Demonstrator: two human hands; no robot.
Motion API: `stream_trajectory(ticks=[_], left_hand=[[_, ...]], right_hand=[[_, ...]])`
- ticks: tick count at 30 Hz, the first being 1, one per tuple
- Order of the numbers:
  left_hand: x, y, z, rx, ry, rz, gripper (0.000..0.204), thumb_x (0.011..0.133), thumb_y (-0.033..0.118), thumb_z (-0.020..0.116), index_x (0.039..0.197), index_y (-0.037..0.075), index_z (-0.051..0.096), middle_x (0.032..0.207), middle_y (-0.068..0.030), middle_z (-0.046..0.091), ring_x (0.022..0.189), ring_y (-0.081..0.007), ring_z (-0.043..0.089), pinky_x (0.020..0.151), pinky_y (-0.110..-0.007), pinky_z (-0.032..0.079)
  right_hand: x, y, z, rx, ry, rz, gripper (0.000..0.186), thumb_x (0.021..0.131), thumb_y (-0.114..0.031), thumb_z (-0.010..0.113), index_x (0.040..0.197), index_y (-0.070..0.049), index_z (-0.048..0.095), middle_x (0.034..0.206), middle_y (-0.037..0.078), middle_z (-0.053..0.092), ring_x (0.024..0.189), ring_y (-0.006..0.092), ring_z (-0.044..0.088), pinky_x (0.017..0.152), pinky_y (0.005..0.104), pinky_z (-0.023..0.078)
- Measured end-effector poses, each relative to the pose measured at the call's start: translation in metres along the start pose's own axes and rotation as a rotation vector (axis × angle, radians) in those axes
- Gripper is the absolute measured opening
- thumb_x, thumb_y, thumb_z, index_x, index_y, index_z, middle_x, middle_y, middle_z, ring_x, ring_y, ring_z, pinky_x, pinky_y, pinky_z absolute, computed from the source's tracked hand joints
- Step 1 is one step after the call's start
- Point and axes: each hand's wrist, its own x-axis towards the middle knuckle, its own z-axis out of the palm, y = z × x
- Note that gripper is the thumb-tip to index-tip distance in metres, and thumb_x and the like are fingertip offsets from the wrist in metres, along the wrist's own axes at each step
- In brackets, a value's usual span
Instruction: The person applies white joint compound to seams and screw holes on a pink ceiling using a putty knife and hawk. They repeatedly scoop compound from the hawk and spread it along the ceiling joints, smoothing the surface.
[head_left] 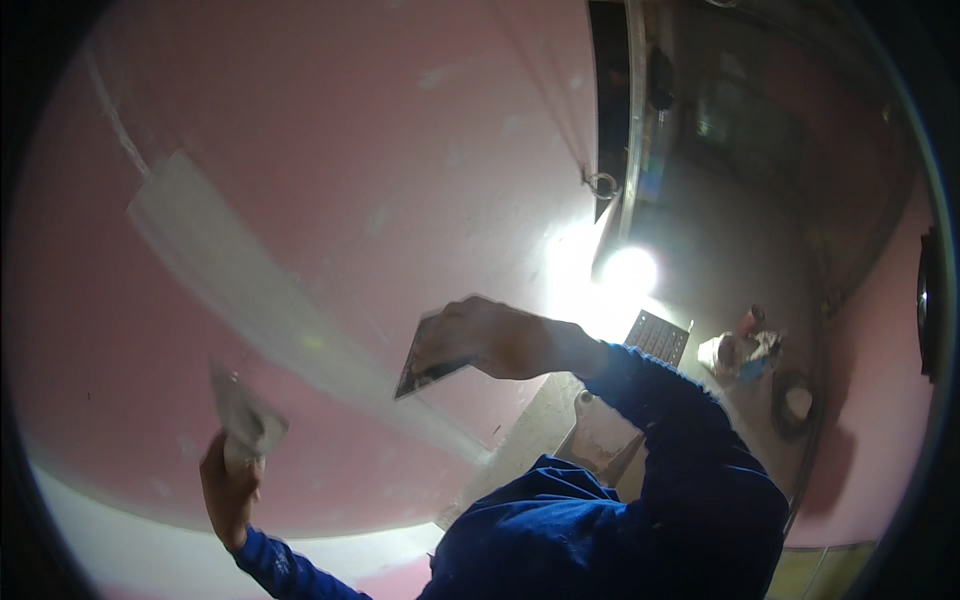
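Note:
My left hand [228, 490], at the lower left, is closed round a putty knife [248, 420]. Its blade looks pale and smeared, and motion blurs it a little. In the middle, my right hand [495, 338] grips a flat, dark, straight-edged blade [408, 378], with fingers spread over its face. That blade is at the pale band of filler [300, 320], which runs slantwise down the pink wall [400, 150]. Whether it touches the wall, I cannot tell. Blue sleeves cover both my arms.
A glaring lamp [630, 272] shines beside the wall's edge. Near my right arm stand a grey bucket-like container [602, 435] and a dark grid panel [657, 336]. Farther right lies a jumble with a white container [715, 353]. A metal post [632, 120] rises beyond the wall.

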Motion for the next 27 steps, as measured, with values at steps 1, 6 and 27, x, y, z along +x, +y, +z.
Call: stream_trajectory(ticks=[1, 6, 27], left_hand=[[-0.007, -0.012, -0.003, -0.005, -0.034, -0.010, 0.040, 0.079, 0.015, 0.071, 0.112, -0.005, 0.061, 0.073, -0.0076, 0.061, 0.047, -0.0113, 0.053, 0.041, -0.027, 0.043], [-0.057, -0.081, 0.036, -0.068, -0.194, -0.107, 0.018, 0.081, 0.012, 0.069, 0.095, 0.002, 0.064, 0.068, 0.0005, 0.056, 0.051, -0.0092, 0.054, 0.042, -0.027, 0.042], [-0.156, -0.118, 0.062, -0.131, -0.126, -0.408, 0.033, 0.096, 0.022, 0.062, 0.119, -0.001, 0.066, 0.061, -0.0005, 0.052, 0.047, -0.0090, 0.044, 0.041, -0.028, 0.032]], right_hand=[[-0.008, 0.011, 0.010, 0.279, 0.018, 0.210, 0.039, 0.092, -0.006, 0.065, 0.130, -0.013, 0.064, 0.127, 0.003, 0.066, 0.123, 0.0239, 0.058, 0.108, 0.0395, 0.043], [-0.045, 0.048, 0.107, 1.586, 0.520, 0.782, 0.045, 0.095, -0.009, 0.065, 0.138, -0.001, 0.053, 0.124, 0.012, 0.067, 0.113, 0.0251, 0.066, 0.099, 0.0400, 0.054], [0.082, 0.017, 0.084, 2.115, 0.257, 0.246, 0.042, 0.090, 0.000, 0.064, 0.131, 0.005, 0.056, 0.122, 0.016, 0.067, 0.106, 0.0279, 0.071, 0.094, 0.0428, 0.060]])
